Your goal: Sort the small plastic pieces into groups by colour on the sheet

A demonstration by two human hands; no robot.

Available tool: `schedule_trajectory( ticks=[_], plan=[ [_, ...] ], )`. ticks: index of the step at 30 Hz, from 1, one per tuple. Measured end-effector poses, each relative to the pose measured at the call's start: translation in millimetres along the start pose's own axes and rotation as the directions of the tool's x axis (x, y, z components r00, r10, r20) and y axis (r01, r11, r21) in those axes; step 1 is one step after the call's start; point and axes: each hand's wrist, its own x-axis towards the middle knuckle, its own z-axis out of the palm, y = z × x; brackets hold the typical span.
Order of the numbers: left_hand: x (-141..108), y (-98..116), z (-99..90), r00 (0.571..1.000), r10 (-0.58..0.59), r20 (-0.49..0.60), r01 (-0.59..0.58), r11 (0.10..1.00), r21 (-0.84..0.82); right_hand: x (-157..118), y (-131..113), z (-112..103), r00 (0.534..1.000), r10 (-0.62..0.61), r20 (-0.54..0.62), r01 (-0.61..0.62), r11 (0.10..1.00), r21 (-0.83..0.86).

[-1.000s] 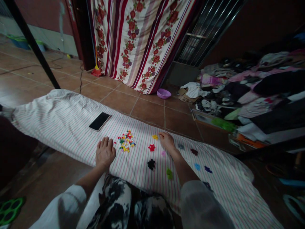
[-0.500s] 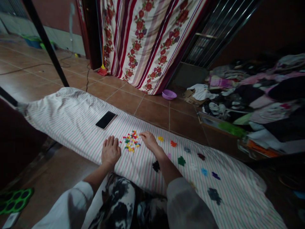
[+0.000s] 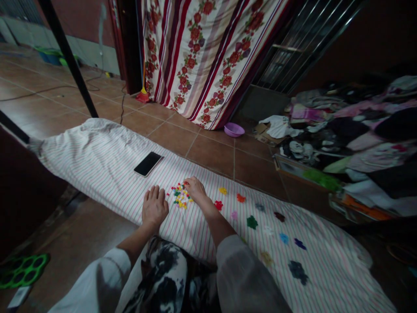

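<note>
Many bright pieces [image 3: 180, 201], angled variously, right fingers [image 3: 190, 181] curled, hold unclear, left fingers [image 3: 152, 193] outstretched

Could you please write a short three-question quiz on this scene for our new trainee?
1. True or false: the left hand rests on the striped cloth.

2. Where is the right hand?
A) at the mixed-colour pile of small pieces
B) on the purple bowl
C) on the floral curtain

3. What device with a black screen lies on the cloth, beyond the left hand as the person sees it?

Key:
1. True; the back of the hand faces up.
2. A
3. A smartphone.
</note>
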Motion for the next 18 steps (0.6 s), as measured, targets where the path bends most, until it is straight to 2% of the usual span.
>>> schedule_trajectory(
  ticks=[9,18],
  plan=[
    [0.7,-0.2,-0.2,1.0,0.001,-0.002,-0.001,1.0,-0.009,-1.2,-3.6,2.5,1.0,0.02,-0.02,-0.021,1.0,-0.012],
    [-0.2,0.6,-1.3,1.0,0.001,-0.004,-0.001,1.0,0.014,0.6,1.5,7.9,0.985,-0.069,-0.158,0.093,0.984,0.151]
  ],
)
